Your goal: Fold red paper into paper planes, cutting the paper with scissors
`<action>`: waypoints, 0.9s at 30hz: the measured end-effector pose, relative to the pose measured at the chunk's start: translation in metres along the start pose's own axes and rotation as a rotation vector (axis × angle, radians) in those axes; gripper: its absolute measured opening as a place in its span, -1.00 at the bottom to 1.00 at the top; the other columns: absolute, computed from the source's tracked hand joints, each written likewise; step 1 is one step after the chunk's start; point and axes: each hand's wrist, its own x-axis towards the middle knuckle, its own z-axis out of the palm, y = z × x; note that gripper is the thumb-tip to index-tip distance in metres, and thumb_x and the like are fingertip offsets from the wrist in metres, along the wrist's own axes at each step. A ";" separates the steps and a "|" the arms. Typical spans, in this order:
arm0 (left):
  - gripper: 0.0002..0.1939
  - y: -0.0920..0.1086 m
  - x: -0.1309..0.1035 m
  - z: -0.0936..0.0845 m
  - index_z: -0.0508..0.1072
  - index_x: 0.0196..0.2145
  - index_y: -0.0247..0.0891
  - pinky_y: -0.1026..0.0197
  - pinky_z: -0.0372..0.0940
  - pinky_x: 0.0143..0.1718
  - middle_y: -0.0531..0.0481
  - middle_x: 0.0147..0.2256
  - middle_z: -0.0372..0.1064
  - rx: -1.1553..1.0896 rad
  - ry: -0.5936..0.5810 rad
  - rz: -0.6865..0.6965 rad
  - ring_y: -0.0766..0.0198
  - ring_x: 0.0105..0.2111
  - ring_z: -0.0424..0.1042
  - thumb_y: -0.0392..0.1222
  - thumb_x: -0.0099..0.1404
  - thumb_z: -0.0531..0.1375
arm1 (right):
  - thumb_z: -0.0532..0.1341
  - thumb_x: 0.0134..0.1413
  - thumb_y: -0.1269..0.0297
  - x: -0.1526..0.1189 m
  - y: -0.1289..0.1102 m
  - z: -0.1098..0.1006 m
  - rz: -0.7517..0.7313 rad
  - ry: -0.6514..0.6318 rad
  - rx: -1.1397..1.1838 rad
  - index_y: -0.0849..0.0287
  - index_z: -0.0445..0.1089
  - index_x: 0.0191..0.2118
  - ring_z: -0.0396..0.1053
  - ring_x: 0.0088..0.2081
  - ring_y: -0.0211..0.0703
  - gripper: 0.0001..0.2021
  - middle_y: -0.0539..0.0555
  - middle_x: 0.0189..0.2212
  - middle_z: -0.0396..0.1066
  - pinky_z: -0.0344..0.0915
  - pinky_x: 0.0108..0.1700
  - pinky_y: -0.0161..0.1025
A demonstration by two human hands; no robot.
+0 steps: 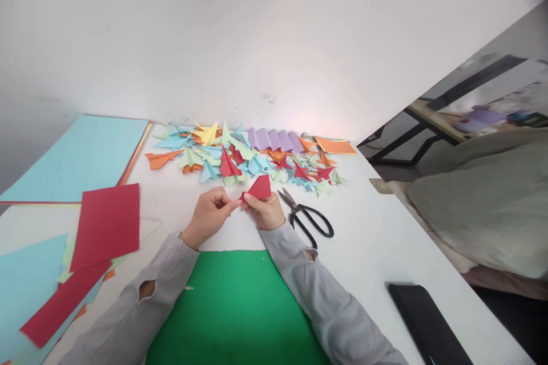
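Observation:
A small folded piece of red paper (260, 185) is held up between my hands, over the white table and beyond the green mat (235, 302). My right hand (268, 211) grips it, thumb lying across its near face. At the paper's left tip, the thumb and fingers of my left hand (209, 214) are pinched together. Just behind the hands lies a heap of folded paper planes, among them a red paper plane (229, 164). Black-handled scissors (302, 211) rest close to my right hand, blades pointing away.
Red sheets (107, 222) and blue paper (29, 274) lie at the left, with a large blue sheet stack (85, 154) behind. Pleated purple paper (274, 140) and an orange stack (336, 145) sit by the wall. A black phone-like object (428, 325) is at right.

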 end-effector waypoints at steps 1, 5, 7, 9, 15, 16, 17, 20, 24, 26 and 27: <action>-0.66 0.000 0.000 0.000 0.24 -0.72 -0.28 0.33 0.06 -0.61 0.13 -0.66 0.13 -0.009 0.019 -0.013 0.46 -0.65 0.12 -0.14 0.04 0.27 | 0.39 -0.28 0.10 0.000 -0.001 0.001 0.015 0.015 0.031 0.22 0.43 -0.68 0.22 -0.70 -0.34 -0.71 0.00 -0.74 0.36 0.15 -0.65 -0.34; -0.63 0.001 0.001 0.000 0.22 -0.74 -0.29 0.35 0.05 -0.64 0.15 -0.69 0.12 -0.071 0.051 -0.075 0.48 -0.67 0.12 -0.12 -0.02 0.32 | 0.39 -0.30 0.03 0.001 -0.006 0.004 0.071 0.051 0.152 0.22 0.43 -0.67 0.20 -0.72 -0.35 -0.67 -0.01 -0.76 0.34 0.15 -0.68 -0.35; -0.68 0.000 0.001 -0.001 0.27 -0.68 -0.28 0.35 0.11 -0.63 0.15 -0.68 0.17 -0.107 0.056 -0.096 0.46 -0.66 0.18 -0.11 -0.02 0.33 | 0.39 -0.32 0.03 0.001 -0.007 0.004 0.075 0.060 0.162 0.23 0.44 -0.65 0.21 -0.71 -0.35 -0.67 -0.01 -0.75 0.35 0.16 -0.69 -0.36; -0.79 0.000 0.001 -0.001 0.39 -0.54 -0.28 0.35 0.19 -0.62 0.11 -0.57 0.27 -0.141 0.059 -0.090 0.44 -0.63 0.26 -0.12 -0.01 0.32 | 0.39 -0.31 0.03 0.002 -0.006 0.004 0.072 0.066 0.158 0.24 0.45 -0.64 0.23 -0.69 -0.34 -0.67 0.00 -0.73 0.36 0.17 -0.69 -0.37; -0.79 -0.003 0.001 0.002 0.54 -0.36 -0.24 0.35 0.28 -0.65 0.02 -0.35 0.31 -0.151 0.034 0.007 0.45 -0.58 0.32 -0.19 -0.02 0.32 | 0.38 -0.28 0.05 0.002 0.001 0.002 0.044 0.052 0.117 0.23 0.46 -0.60 0.25 -0.69 -0.32 -0.69 0.00 -0.71 0.38 0.19 -0.69 -0.35; -0.81 -0.003 0.001 0.002 0.54 -0.37 -0.24 0.35 0.29 -0.66 0.02 -0.37 0.31 -0.160 0.029 0.009 0.45 -0.59 0.32 -0.19 -0.02 0.32 | 0.38 -0.27 0.05 0.002 0.002 0.001 0.036 0.039 0.097 0.23 0.46 -0.59 0.25 -0.69 -0.32 -0.70 0.00 -0.70 0.38 0.20 -0.68 -0.34; -0.83 -0.003 0.001 0.002 0.55 -0.38 -0.25 0.34 0.29 -0.66 0.03 -0.38 0.31 -0.170 0.027 0.013 0.45 -0.59 0.32 -0.20 -0.01 0.31 | 0.38 -0.26 0.06 0.002 0.003 0.000 0.028 0.025 0.078 0.23 0.46 -0.58 0.26 -0.69 -0.32 -0.70 0.00 -0.69 0.39 0.21 -0.67 -0.34; -0.84 -0.003 0.001 0.002 0.55 -0.39 -0.24 0.33 0.31 -0.64 0.03 -0.40 0.31 -0.188 0.013 0.017 0.44 -0.59 0.33 -0.22 0.00 0.30 | 0.37 -0.24 0.07 0.003 0.005 -0.001 0.011 0.004 0.046 0.23 0.47 -0.53 0.27 -0.68 -0.33 -0.72 -0.01 -0.66 0.41 0.22 -0.65 -0.35; -0.81 -0.002 0.001 0.002 0.55 -0.36 -0.22 0.31 0.32 -0.62 0.04 -0.38 0.33 -0.198 -0.016 0.006 0.45 -0.59 0.31 -0.26 -0.02 0.31 | 0.38 -0.25 0.08 0.002 0.005 -0.002 0.019 0.004 0.030 0.22 0.49 -0.42 0.28 -0.69 -0.32 -0.70 -0.02 -0.66 0.42 0.22 -0.65 -0.35; -0.83 -0.003 0.001 0.002 0.55 -0.38 -0.24 0.32 0.31 -0.61 0.04 -0.37 0.34 -0.202 -0.031 0.000 0.46 -0.59 0.31 -0.28 -0.03 0.31 | 0.38 -0.24 0.09 0.002 0.005 -0.002 0.017 -0.005 0.014 0.22 0.49 -0.36 0.28 -0.69 -0.31 -0.68 -0.02 -0.64 0.43 0.21 -0.65 -0.34; -0.85 -0.003 0.001 0.002 0.54 -0.40 -0.25 0.32 0.30 -0.61 0.03 -0.38 0.35 -0.205 -0.034 -0.010 0.45 -0.59 0.31 -0.28 -0.03 0.31 | 0.38 -0.24 0.10 0.002 0.005 -0.002 0.013 -0.010 0.006 0.22 0.49 -0.35 0.28 -0.68 -0.31 -0.68 -0.02 -0.64 0.43 0.21 -0.65 -0.33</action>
